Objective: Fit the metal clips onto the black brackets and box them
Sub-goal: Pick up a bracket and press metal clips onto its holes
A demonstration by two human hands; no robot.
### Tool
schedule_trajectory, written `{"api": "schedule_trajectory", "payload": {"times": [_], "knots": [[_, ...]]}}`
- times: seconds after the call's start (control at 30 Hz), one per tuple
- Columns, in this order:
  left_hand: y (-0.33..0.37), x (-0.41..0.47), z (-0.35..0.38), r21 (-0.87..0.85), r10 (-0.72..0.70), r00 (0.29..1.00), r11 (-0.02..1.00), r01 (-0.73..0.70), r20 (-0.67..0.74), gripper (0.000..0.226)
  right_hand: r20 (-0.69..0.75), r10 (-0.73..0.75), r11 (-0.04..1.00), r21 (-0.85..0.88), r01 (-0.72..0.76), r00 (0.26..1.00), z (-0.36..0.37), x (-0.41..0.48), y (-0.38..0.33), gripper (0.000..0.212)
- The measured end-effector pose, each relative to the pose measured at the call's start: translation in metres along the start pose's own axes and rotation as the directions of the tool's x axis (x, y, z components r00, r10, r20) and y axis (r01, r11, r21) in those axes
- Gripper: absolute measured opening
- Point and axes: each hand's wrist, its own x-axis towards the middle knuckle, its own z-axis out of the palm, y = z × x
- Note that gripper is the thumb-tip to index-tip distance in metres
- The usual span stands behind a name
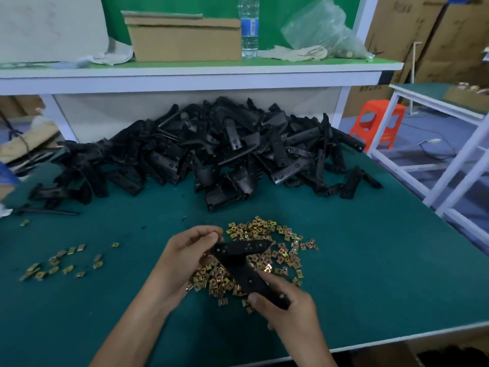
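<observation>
Water bottle on shelf, crumpled plastic bag, orange stool at right

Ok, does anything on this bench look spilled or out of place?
A scatter of metal clips lies on the green mat at the left, apart from the main clip pile beneath the held black bracket. Nothing else stands out.

Hidden inside the right hand: the near end of the held bracket. Covered by the curled fingers of the left hand: the bracket's far left tip. Impossible to tell whether a clip sits between those fingertips. Buried under bracket and hands: the middle of the clip pile. Blurred and dark at its left side: the bracket heap. Cut off by the top edge: the water bottle, label too blurred to read. Cut off at the bottom right corner: a carton, dark contents unclear.
</observation>
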Motion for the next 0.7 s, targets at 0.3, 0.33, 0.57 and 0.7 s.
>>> {"api": "schedule_trajectory", "payload": {"times": [0.3,0.33,0.57,0.7], "knots": [[-0.009,-0.004,0.0,0.216,0.094,0.995,0.973,-0.085,-0.033,0.023,-0.064,-0.07,0.993,-0.101,0.063,0.996,0.004,-0.001,0.006,0.051],[-0.008,-0.004,-0.001,0.219,0.096,0.995,0.972,-0.087,-0.034,0.024,-0.068,-0.071,0.993,-0.101,0.064,0.995,0.004,-0.001,0.006,0.051],[-0.008,-0.008,-0.006,0.324,0.126,0.992,0.938,-0.126,0.021,0.018,-0.059,-0.071,0.994,-0.087,0.066,0.996,0.006,-0.003,0.003,0.051],[-0.008,-0.009,-0.009,0.327,0.115,0.993,0.937,-0.118,0.03,0.019,-0.045,-0.045,0.998,-0.045,0.043,0.998,0.005,-0.004,0.004,0.045]]}}
